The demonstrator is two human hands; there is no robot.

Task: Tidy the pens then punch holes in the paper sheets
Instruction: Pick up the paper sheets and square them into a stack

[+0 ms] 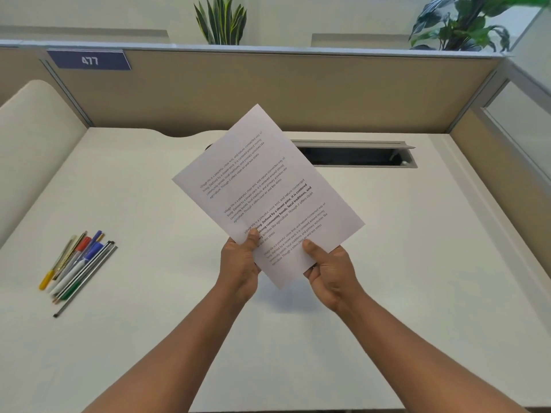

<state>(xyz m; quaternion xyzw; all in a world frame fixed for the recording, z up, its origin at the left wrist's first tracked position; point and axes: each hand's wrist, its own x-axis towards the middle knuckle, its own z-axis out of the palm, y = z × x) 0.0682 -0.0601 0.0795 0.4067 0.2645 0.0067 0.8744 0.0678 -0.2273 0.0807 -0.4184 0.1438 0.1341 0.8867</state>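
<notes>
Both hands are gripping the printed paper sheets (pixel 268 192), held tilted above the table (pixel 387 263): the left hand (pixel 240 263) is pinching the lower left edge, the right hand (pixel 331 272) the bottom edge. The pens (pixel 79 263) are lying bunched together well left of the sheets.

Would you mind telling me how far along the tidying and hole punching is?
The pens lie gathered in one bundle at the desk's left, so tidying looks done. The left hand and right hand hold the printed sheets above the desk. Punching remains; no hole punch is in view.
</notes>
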